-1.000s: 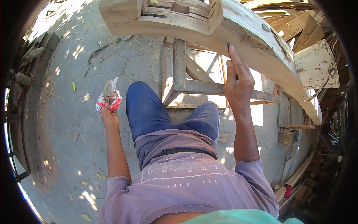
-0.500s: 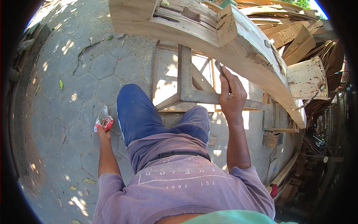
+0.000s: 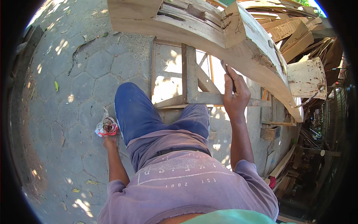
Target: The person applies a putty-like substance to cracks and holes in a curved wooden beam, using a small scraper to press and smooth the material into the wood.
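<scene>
My left hand [image 3: 109, 142] grips a small red and white plastic packet [image 3: 107, 127], open at the top, with brownish stuff inside; it is beside my left knee. My right hand [image 3: 237, 92] is raised, its fingers pinching a thin, dark, flat blade-like piece [image 3: 223, 64]. The tip of that piece is at the lower side face of a large, pale, curved wooden beam [image 3: 194, 37]; whether it touches the wood I cannot tell. Cracks and a rough, broken patch [image 3: 263, 59] show on the beam, along with a hollow in its top.
Beneath the beam stands a wooden frame [image 3: 189, 80] with a diagonal brace, close to my knees. A round pale wooden block [image 3: 306, 78] juts from the beam's right end. Stacked planks [image 3: 294, 33] lie behind it. Hexagonal paving [image 3: 74, 123] covers the ground, with scattered leaves.
My left hand has shifted right and toward my body, bringing the packet up against my leg. My right hand and the thin piece have moved slightly right along the beam.
</scene>
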The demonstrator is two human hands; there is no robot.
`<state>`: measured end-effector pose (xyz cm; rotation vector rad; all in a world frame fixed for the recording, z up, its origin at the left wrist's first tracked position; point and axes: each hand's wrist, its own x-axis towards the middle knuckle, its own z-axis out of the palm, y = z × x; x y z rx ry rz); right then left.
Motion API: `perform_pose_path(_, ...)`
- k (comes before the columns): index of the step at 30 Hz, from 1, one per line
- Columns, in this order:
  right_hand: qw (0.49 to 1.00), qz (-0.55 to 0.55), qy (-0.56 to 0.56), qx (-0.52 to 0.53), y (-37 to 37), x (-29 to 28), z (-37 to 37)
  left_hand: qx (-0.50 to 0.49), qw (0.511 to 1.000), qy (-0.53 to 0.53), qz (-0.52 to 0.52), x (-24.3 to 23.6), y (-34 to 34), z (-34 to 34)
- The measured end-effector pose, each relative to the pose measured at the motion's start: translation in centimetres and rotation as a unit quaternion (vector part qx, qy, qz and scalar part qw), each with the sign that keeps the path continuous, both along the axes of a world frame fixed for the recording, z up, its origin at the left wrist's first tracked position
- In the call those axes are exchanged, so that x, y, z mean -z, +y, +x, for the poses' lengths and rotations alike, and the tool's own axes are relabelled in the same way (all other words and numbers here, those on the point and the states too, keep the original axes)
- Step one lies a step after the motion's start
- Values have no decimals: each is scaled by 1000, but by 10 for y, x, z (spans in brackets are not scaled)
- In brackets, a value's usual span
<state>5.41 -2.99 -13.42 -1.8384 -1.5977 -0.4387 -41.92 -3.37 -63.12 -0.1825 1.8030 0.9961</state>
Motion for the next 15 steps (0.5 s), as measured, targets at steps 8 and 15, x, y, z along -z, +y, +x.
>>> perform_pose_path(8,1000,-6,-9,7,-3,0,1,140,900,346,225,-153,62,26)
perform_pose_path(15,1000,-16,-11,13,-4,2,2,207,654,276,673,-458,136,124)
